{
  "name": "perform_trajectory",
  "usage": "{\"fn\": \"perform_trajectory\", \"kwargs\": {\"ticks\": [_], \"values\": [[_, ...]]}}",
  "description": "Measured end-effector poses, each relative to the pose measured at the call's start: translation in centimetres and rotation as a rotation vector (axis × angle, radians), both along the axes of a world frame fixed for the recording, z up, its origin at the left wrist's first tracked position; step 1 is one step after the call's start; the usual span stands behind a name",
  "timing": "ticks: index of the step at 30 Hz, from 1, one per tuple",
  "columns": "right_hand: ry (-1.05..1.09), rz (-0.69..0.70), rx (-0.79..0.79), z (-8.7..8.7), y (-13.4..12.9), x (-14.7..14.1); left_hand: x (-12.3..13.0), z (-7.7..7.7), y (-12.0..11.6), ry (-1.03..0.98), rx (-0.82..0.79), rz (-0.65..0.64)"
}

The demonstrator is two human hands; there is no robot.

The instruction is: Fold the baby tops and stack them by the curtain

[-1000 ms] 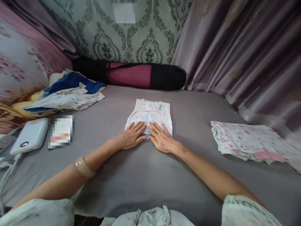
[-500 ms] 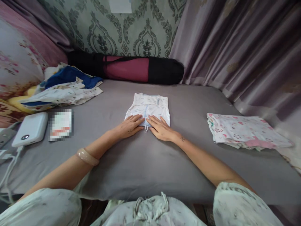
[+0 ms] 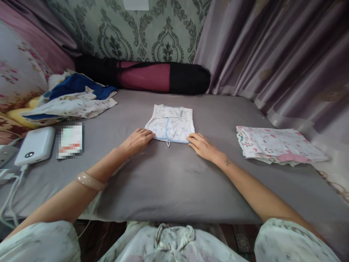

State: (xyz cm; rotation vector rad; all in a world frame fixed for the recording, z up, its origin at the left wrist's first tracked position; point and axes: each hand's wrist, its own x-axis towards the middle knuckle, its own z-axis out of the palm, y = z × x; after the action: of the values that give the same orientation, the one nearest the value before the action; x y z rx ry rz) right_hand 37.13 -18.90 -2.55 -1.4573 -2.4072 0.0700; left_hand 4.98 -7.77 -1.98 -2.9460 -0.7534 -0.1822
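A small white baby top (image 3: 174, 127) with pale blue edging and a faint print lies folded on the grey sheet, its sleeves turned inward. A little white tie hangs from its near edge. My left hand (image 3: 140, 140) has its fingers closed at the near left corner of the top. At the near right corner, my right hand (image 3: 203, 146) pinches the hem, thumb tucked beneath and mostly hidden.
A folded pink-and-white printed cloth (image 3: 278, 145) lies right. Crumpled blue and white clothes (image 3: 79, 94) sit at far left, near a white power bank (image 3: 35, 145) with cables and a blurred packet (image 3: 70, 141). A black-and-maroon long bag (image 3: 144, 76) runs along the wall.
My hands have moved apart, from lying flat on the middle of the near edge out to its two corners. The blue-edged front now shows. The view has shifted slightly.
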Motion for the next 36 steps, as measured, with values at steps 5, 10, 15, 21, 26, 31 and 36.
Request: {"fn": "perform_trajectory", "kwargs": {"ticks": [5, 10, 15, 21, 26, 31, 36], "values": [[-0.078, 0.011, 0.005, 0.1, -0.2, 0.0, -0.1, -0.6, 0.2, -0.022, -0.007, 0.036], [-0.016, -0.019, 0.020, -0.3, -0.3, -0.4, 0.1, -0.7, 0.6, -0.056, 0.000, 0.084], [0.104, -0.127, 0.025, -0.9, -0.4, -1.2, 0.8, -0.6, 1.5, -0.139, -0.039, 0.074], [0.082, -0.220, 0.055, -1.3, 0.9, -1.5, 1.5, -0.6, 2.7, -0.248, -0.123, 0.111], [-0.069, -0.233, 0.094, -0.8, 1.8, -1.6, 1.1, -1.2, 3.0, -0.280, -0.127, 0.154], [-0.080, -0.117, 0.119, -0.9, 2.1, -0.8, -0.1, -1.4, 2.7, -0.239, -0.148, 0.044], [-0.072, 0.032, 0.086, -0.6, 2.1, 0.5, -0.9, -0.7, 2.1, -0.169, -0.146, -0.010]]}}
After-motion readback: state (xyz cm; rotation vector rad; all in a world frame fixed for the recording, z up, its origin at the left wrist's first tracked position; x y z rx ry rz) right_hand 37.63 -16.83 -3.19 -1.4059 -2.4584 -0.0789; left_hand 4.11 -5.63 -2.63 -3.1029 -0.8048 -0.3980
